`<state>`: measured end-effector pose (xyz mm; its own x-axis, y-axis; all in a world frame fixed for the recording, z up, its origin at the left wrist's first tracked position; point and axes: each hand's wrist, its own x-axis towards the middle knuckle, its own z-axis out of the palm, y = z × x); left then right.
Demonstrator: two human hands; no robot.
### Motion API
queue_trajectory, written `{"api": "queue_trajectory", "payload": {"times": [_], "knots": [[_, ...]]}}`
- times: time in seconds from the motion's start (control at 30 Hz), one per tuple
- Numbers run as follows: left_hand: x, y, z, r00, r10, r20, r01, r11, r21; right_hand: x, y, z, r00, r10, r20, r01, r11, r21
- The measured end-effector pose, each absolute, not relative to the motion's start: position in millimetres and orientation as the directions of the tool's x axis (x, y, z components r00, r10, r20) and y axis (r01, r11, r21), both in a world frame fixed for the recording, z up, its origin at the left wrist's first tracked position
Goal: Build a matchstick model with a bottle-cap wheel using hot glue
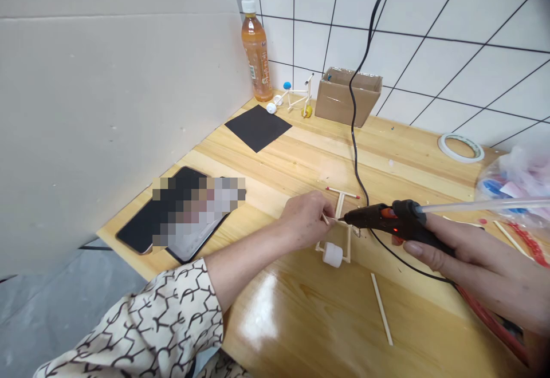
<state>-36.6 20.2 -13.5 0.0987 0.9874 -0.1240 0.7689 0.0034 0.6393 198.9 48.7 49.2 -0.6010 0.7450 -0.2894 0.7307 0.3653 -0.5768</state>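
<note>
L hand [306, 220] pinching stick [325, 219] at wood frame [340, 205]; R hand [481, 258] clamped on hot glue gun [382, 217]; hands apart; pixelated tablet [189, 212] unreadable.

Right now, there's nothing I can read from here: the drink bottle [256, 51] has a label [254, 70] with lettering, but it's too small to make out, and a pixelated patch [198, 212] hides the dark screen beneath it.

Smooth black plastic glue gun [378, 216]
</note>
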Motion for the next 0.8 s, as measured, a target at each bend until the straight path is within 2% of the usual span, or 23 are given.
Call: {"api": "queue_trajectory", "payload": {"times": [0.8], "knots": [[-36.2,20.5,-14.0,0.096,0.988,-0.117,0.767,0.002,0.642,198.7,48.7,45.8,-0.625,0.726,-0.289,0.718,0.388,-0.578]]}}
